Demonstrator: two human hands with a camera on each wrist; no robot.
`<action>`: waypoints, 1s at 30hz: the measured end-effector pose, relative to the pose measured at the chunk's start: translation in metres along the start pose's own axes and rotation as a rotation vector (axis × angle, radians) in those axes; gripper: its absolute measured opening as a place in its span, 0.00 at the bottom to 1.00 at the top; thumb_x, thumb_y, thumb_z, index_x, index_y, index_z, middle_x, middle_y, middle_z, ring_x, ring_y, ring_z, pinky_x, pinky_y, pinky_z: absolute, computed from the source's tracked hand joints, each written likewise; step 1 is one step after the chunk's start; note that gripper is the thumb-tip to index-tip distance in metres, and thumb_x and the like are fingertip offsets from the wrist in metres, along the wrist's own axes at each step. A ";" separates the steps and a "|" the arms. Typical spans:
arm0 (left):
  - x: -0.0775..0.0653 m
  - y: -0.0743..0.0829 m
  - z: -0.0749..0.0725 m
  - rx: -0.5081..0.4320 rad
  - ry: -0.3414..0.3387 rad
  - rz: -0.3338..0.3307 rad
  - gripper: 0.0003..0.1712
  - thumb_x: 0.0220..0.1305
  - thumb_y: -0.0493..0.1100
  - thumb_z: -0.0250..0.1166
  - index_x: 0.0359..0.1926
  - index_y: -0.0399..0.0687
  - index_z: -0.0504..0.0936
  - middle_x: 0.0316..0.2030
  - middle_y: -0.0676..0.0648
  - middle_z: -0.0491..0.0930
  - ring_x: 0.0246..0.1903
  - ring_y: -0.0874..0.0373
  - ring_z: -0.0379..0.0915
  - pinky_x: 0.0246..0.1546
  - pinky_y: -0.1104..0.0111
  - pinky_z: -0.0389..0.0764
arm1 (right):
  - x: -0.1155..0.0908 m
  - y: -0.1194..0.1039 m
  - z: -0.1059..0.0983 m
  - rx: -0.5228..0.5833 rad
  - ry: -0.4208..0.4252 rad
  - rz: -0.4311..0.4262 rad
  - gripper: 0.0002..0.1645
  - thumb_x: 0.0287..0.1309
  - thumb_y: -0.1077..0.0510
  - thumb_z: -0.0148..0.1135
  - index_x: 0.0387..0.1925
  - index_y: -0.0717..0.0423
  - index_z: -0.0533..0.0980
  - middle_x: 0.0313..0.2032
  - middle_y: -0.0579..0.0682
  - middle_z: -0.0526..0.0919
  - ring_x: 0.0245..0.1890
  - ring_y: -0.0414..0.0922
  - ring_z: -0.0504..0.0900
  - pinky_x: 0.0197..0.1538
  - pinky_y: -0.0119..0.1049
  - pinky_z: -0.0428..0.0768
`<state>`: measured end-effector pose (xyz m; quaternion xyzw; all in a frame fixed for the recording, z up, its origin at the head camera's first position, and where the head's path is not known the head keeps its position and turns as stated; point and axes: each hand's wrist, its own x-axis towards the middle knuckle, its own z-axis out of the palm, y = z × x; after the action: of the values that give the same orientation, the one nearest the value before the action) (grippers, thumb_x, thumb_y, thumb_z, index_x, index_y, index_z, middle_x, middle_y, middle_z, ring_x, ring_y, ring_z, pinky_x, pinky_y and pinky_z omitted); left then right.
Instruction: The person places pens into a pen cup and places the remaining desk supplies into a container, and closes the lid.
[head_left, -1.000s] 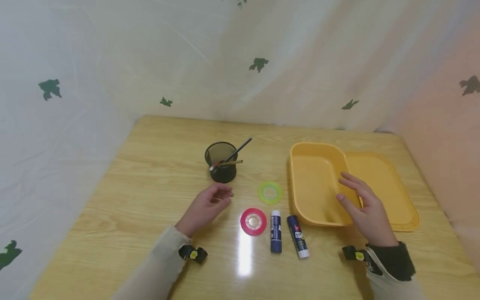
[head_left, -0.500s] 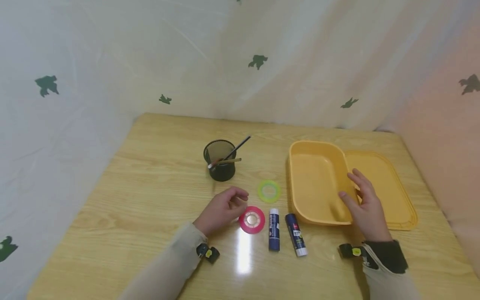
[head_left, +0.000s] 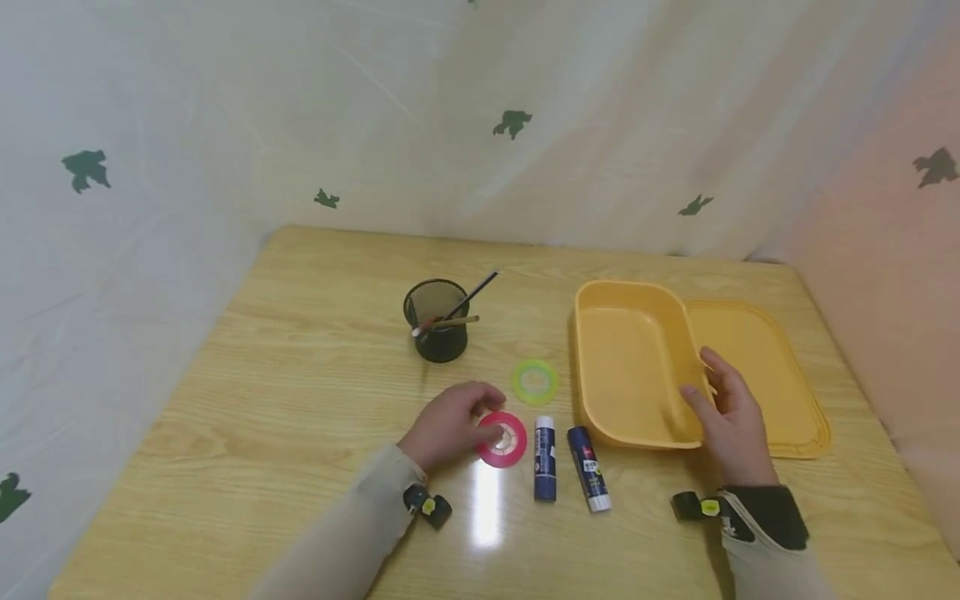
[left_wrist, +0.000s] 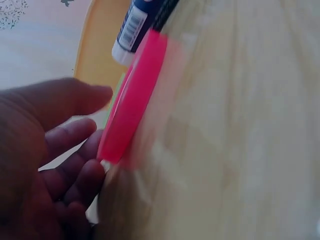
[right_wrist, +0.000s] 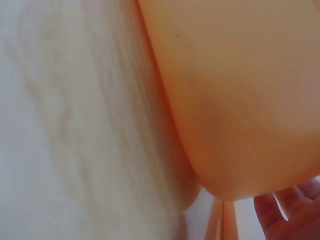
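Note:
My left hand point(head_left: 450, 423) is at a roll of pink-red tape point(head_left: 513, 454) lying flat on the table. In the left wrist view, the thumb point(left_wrist: 95, 97) is over the face of the tape roll point(left_wrist: 134, 102) and the fingertips are right at its near edge. My right hand point(head_left: 735, 425) holds the right wall of a yellow plastic box point(head_left: 633, 367), thumb inside the rim and fingers outside. The right wrist view shows fingers point(right_wrist: 270, 210) against the box's outer wall point(right_wrist: 240, 125).
A green tape roll point(head_left: 534, 382) and two glue sticks point(head_left: 545, 458) lie between the hands. A black mesh pen holder point(head_left: 439, 333) containing several slim sticks stands farther back. The yellow lid point(head_left: 765, 375) lies right of the box, partly under its rim.
My left hand has moved right and toward me, from near the pen holder to the red tape roll. The right hand's fingers have closed in on the box wall.

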<state>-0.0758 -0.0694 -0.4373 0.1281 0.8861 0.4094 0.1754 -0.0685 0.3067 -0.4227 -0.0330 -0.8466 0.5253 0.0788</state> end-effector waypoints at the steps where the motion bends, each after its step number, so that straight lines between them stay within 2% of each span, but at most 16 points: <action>1: 0.000 0.001 0.001 0.014 0.000 -0.001 0.23 0.57 0.49 0.75 0.54 0.56 0.82 0.48 0.58 0.81 0.48 0.58 0.75 0.54 0.58 0.76 | -0.001 0.001 0.000 0.020 0.002 0.018 0.36 0.72 0.58 0.58 0.76 0.56 0.58 0.72 0.58 0.64 0.67 0.41 0.65 0.58 0.14 0.66; 4: -0.001 0.003 0.002 0.059 0.004 0.000 0.23 0.57 0.49 0.75 0.54 0.55 0.83 0.49 0.57 0.81 0.51 0.57 0.75 0.57 0.57 0.76 | -0.003 0.004 0.001 0.129 -0.005 0.052 0.36 0.71 0.60 0.58 0.76 0.57 0.58 0.72 0.59 0.63 0.69 0.41 0.64 0.57 0.15 0.68; 8: -0.006 0.003 0.003 0.100 0.021 0.022 0.21 0.58 0.46 0.75 0.53 0.54 0.84 0.49 0.55 0.81 0.51 0.56 0.74 0.58 0.57 0.75 | -0.002 0.005 0.004 0.252 -0.018 0.079 0.36 0.71 0.63 0.58 0.75 0.63 0.57 0.76 0.59 0.55 0.77 0.44 0.52 0.67 0.19 0.61; 12: -0.009 0.002 0.001 0.115 0.049 0.050 0.19 0.59 0.43 0.73 0.52 0.53 0.84 0.48 0.55 0.81 0.48 0.58 0.75 0.55 0.59 0.76 | -0.001 0.003 0.007 0.271 -0.026 0.079 0.36 0.71 0.64 0.56 0.75 0.66 0.56 0.77 0.61 0.52 0.78 0.45 0.48 0.70 0.22 0.57; 20: -0.007 -0.003 -0.005 0.099 0.093 0.075 0.16 0.58 0.42 0.72 0.49 0.54 0.86 0.45 0.56 0.80 0.45 0.59 0.75 0.52 0.60 0.78 | -0.002 0.000 0.005 0.362 -0.047 0.093 0.37 0.71 0.65 0.54 0.76 0.64 0.54 0.78 0.60 0.49 0.78 0.43 0.48 0.68 0.21 0.60; 30: -0.005 -0.006 -0.010 0.043 0.126 0.088 0.15 0.57 0.41 0.72 0.47 0.53 0.86 0.43 0.57 0.80 0.42 0.61 0.75 0.48 0.63 0.78 | -0.003 0.001 0.003 0.351 -0.027 0.104 0.36 0.71 0.65 0.55 0.76 0.63 0.55 0.78 0.59 0.50 0.78 0.43 0.47 0.70 0.21 0.56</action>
<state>-0.0756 -0.0818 -0.4344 0.1448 0.8976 0.4048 0.0980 -0.0656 0.3042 -0.4254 -0.0557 -0.7399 0.6689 0.0446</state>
